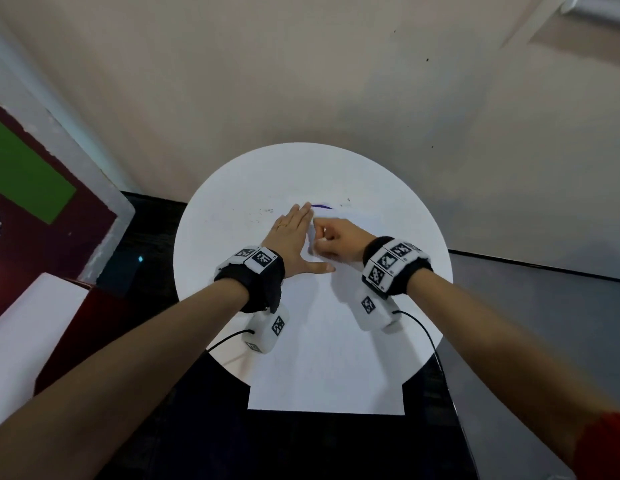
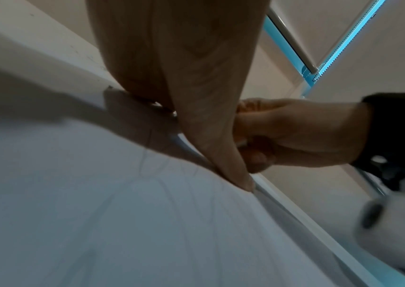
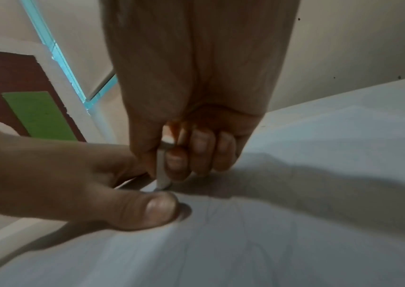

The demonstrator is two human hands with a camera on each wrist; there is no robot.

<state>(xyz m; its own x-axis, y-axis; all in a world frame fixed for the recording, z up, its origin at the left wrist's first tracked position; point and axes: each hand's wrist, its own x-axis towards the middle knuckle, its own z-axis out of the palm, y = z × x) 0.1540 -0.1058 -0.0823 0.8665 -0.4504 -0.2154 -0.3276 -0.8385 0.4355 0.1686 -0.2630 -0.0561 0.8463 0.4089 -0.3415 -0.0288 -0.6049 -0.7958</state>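
Note:
A white sheet of paper [image 1: 325, 375] lies on a round white table [image 1: 211, 244] and hangs over its near edge. My left hand [image 1: 293, 237] lies flat on the paper with straight fingers and the thumb [image 3: 132, 209] spread wide. Right beside it, my right hand [image 1: 336, 242] is curled round a short white stick [image 3: 162, 172], a pen or crayon. Its tip touches the paper next to my left thumb. A short purple curved line [image 1: 321, 205] shows on the paper just beyond my fingertips. Faint thin lines [image 2: 157, 174] cross the sheet.
A pale wall rises right behind the table. At the left stands a maroon panel with a green rectangle [image 1: 27, 174], and a white-topped block [image 1: 27, 327] sits lower left. Grey floor [image 1: 544, 323] lies to the right. Thin black cables [image 1: 426, 327] trail from both wrist units.

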